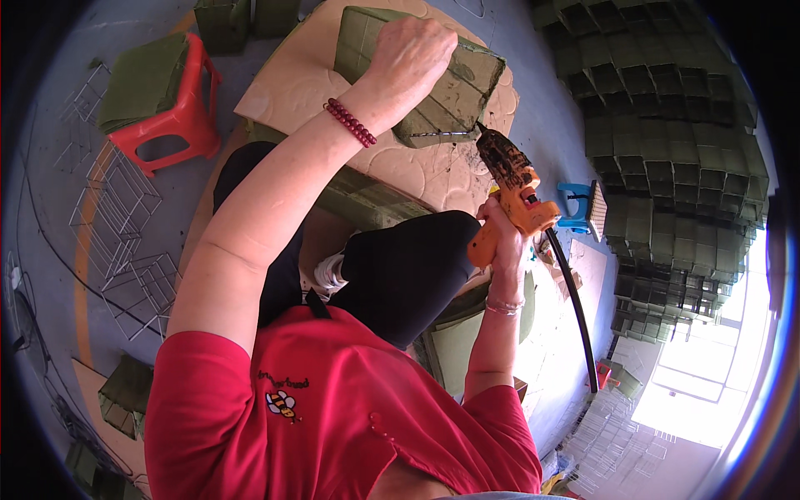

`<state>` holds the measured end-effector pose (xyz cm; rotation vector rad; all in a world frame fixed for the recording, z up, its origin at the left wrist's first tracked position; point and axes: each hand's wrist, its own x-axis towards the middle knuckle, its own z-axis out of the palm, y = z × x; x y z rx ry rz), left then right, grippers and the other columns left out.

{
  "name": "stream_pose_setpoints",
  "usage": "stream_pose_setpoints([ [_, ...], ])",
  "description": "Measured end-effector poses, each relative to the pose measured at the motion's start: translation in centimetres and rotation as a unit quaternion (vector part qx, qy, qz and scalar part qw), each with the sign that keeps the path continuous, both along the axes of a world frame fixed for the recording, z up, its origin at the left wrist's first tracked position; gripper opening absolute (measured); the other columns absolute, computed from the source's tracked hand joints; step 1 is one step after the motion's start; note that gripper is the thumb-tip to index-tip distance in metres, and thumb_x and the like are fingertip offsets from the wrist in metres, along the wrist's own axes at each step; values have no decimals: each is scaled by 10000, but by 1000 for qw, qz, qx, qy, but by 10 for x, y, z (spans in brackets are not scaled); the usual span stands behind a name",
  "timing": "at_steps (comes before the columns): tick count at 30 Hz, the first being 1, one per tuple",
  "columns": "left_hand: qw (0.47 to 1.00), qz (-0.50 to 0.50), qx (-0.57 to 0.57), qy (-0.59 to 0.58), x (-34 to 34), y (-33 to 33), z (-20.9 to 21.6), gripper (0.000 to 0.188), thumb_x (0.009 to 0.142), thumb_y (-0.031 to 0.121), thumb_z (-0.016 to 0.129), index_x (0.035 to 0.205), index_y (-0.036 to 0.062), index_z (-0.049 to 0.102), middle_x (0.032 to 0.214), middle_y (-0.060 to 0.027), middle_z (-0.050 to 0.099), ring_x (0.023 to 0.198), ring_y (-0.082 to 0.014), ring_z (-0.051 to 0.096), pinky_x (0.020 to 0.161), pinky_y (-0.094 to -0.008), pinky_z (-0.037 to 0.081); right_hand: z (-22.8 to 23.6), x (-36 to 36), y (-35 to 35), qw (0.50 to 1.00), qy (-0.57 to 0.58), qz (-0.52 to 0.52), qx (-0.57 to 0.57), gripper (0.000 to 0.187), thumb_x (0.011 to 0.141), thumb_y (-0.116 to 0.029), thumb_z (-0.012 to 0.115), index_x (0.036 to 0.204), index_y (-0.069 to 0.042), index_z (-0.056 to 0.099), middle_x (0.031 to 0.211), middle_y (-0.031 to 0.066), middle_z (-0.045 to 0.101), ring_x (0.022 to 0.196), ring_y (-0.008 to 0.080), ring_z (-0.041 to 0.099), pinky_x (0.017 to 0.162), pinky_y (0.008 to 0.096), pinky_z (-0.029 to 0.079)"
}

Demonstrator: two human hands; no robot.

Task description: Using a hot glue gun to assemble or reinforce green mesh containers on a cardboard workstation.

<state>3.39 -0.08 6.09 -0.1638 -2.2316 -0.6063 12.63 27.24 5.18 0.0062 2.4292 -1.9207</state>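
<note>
A dark green, box-shaped piece [450, 96] with thin wire edges lies on the round, tan work surface in front of me. My left hand [410, 58] is closed over its upper part, fingers curled at the edge; their tips are hidden. In my right hand [507, 247] is an orange glue gun [518, 187], gripped by its handle. Dark residue coats the front of the gun, and its nozzle points at the box's lower right corner, very close to it. A long black stick [572, 287] trails from the gun's back end.
A red stool [179, 125] with green panels on it stands at the left, near bare wire frames [125, 208]. Stacked green boxes [667, 142] rise along the right. A small blue stool [575, 207] stands beyond my right hand. My knees are under the tan board [287, 96].
</note>
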Motion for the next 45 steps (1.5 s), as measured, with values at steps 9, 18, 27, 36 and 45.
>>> stream_pose_setpoints([
  [9,999,16,3,33,-1,0,1,187,858,80,544,686,9,567,668,-166,599,663,-347,630,608,-459,504,8,-7,-6,1000,16,12,17,183,822,-19,643,996,-13,586,767,30,591,673,109,572,604,241,452],
  [18,1000,18,4,15,8,-4,4,163,838,79,577,689,17,604,659,-154,611,665,-314,650,619,-432,526,6,1,-12,1000,24,-1,3,210,824,-14,647,1022,-21,575,769,30,589,669,112,572,594,236,445],
  [27,996,-13,81,29,-8,-7,3,249,855,87,521,642,-38,555,609,-203,563,586,-295,593,541,-394,467,12,-3,-22,999,44,8,6,170,830,-44,662,983,-26,590,763,28,593,672,113,575,597,246,451],
  [36,998,22,38,47,-12,-7,3,221,828,76,536,638,-23,590,608,-202,582,597,-290,619,549,-385,484,12,-11,-30,998,64,7,12,165,840,-58,665,983,-27,589,783,34,598,690,117,580,629,255,463],
  [45,997,50,17,47,-3,-6,-3,198,803,77,556,634,-9,610,619,-190,603,597,-284,629,549,-385,497,9,4,-33,996,80,0,28,171,838,-61,670,983,-24,588,781,31,596,687,116,575,627,256,456],
])
